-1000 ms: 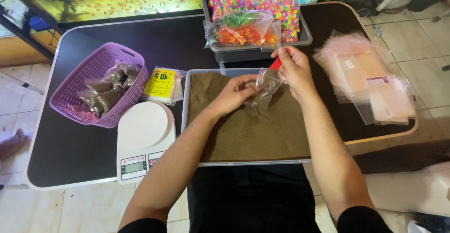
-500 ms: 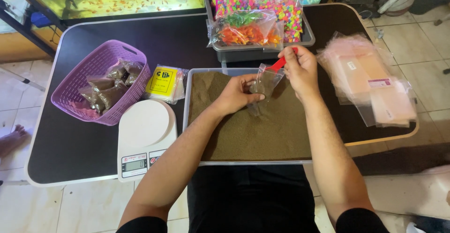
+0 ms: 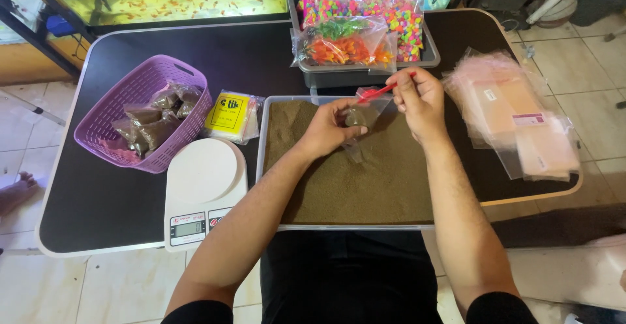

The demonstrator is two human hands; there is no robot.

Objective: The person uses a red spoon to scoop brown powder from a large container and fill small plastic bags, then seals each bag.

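Taking the tray of brown granules [image 3: 339, 187] as landmark: far to its left sits the purple basket [image 3: 140, 118] of filled packets, with the white scale [image 3: 202, 187] just beside the tray. Over the tray's upper half, the left hand [image 3: 329, 128] pinches the small clear bag [image 3: 362, 115], now lifted slightly higher than a second ago and partly filled. To its right, the right hand [image 3: 420, 99], fingers clamped on the red scoop [image 3: 385, 90], tips it at the bag's mouth.

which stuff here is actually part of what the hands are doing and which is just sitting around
In use:
- left hand holding small clear bag
- right hand holding red scoop
- tray of brown granules

Lying about:
- white scale
- purple basket of filled bags
- empty bag stack
- coloured gravel bags
- yellow packet
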